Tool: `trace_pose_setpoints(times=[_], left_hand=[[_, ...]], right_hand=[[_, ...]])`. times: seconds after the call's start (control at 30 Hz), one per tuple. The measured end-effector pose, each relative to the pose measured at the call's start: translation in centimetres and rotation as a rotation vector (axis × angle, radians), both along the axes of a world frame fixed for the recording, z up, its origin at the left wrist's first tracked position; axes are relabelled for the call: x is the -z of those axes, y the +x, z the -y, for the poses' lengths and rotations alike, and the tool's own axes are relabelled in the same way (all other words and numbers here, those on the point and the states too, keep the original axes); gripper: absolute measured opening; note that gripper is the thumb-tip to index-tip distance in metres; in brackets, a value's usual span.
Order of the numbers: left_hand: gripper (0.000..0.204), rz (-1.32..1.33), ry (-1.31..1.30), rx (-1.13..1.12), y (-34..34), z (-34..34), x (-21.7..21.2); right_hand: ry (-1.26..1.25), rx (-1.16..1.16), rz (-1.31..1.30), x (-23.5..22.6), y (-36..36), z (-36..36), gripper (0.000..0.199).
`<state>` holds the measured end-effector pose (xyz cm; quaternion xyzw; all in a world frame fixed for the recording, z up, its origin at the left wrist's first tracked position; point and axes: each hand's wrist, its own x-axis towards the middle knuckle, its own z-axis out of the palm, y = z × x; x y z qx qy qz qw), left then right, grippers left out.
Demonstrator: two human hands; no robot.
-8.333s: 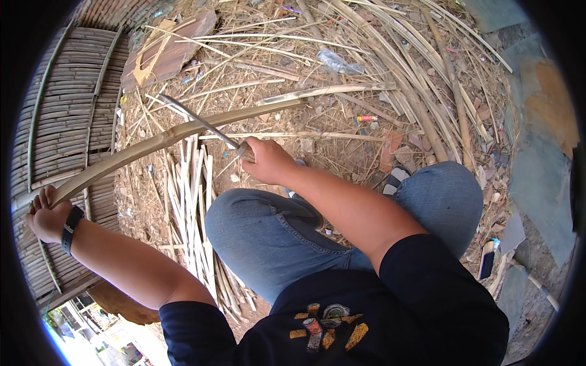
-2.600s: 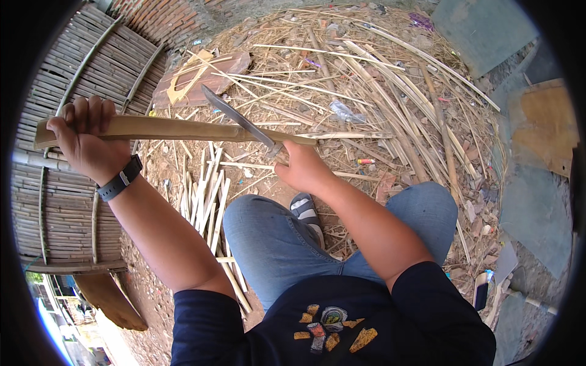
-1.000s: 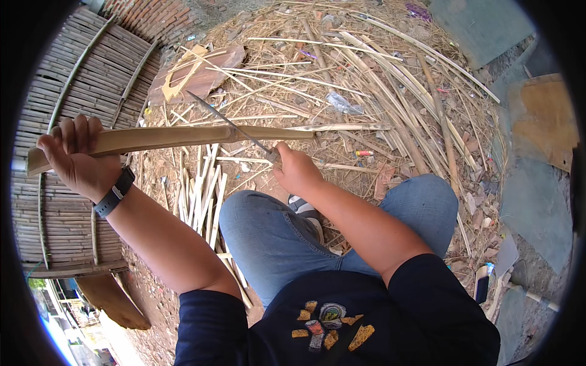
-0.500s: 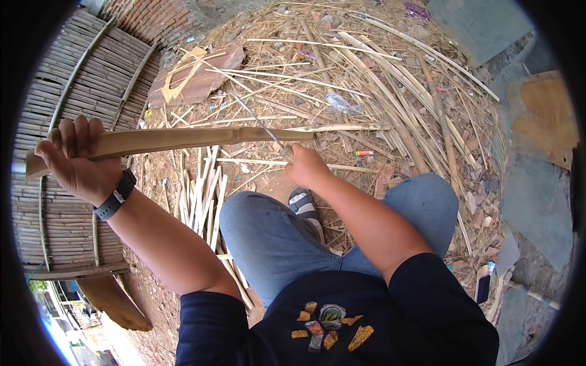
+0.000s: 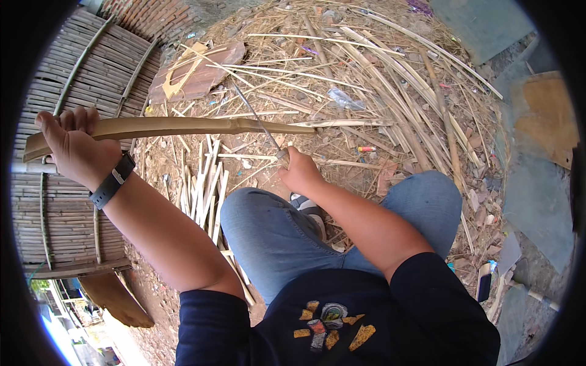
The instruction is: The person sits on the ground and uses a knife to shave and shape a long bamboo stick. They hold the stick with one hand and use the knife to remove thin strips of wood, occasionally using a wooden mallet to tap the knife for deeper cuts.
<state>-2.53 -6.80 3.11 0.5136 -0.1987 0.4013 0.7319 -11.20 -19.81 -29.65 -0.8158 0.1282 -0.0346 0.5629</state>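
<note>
My left hand (image 5: 79, 143), with a dark watch (image 5: 113, 180) on its wrist, is closed round the left end of a long split piece of bamboo (image 5: 177, 126). The bamboo stretches to the right in front of me, slightly curved, with a node near its thinner right part. In my right hand (image 5: 302, 172) is the handle of a knife (image 5: 249, 107) with a long narrow blade. That blade points forward and left, crossing the bamboo just right of the node. Whether its edge bites into the bamboo, I cannot tell.
Pale split strips (image 5: 200, 189) lie beside my left knee. Longer bamboo lengths (image 5: 397, 79) are strewn over the littered ground ahead. A brown sheet (image 5: 213, 76) lies far left, before a bamboo wall (image 5: 58, 140). Grey slabs (image 5: 537, 201) line the right side.
My left hand has turned at the wrist and tipped the bamboo slightly. My right hand has shifted a little left and toward me, with the knife still across the bamboo.
</note>
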Motion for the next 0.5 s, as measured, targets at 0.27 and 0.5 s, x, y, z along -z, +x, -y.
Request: trace_pose_setpoints(times=[0.27, 0.5], left_hand=[[0.025, 0.003, -0.014, -0.136, -0.5, 2.0, -0.5], [0.029, -0.020, 0.020, -0.138, -0.3, 3.8, -0.9]], right_hand=[[0.099, -0.102, 0.290, -5.0, -0.9, -1.4, 0.036], [0.107, 0.167, -0.052, 5.4, 0.7, 0.2, 0.037]])
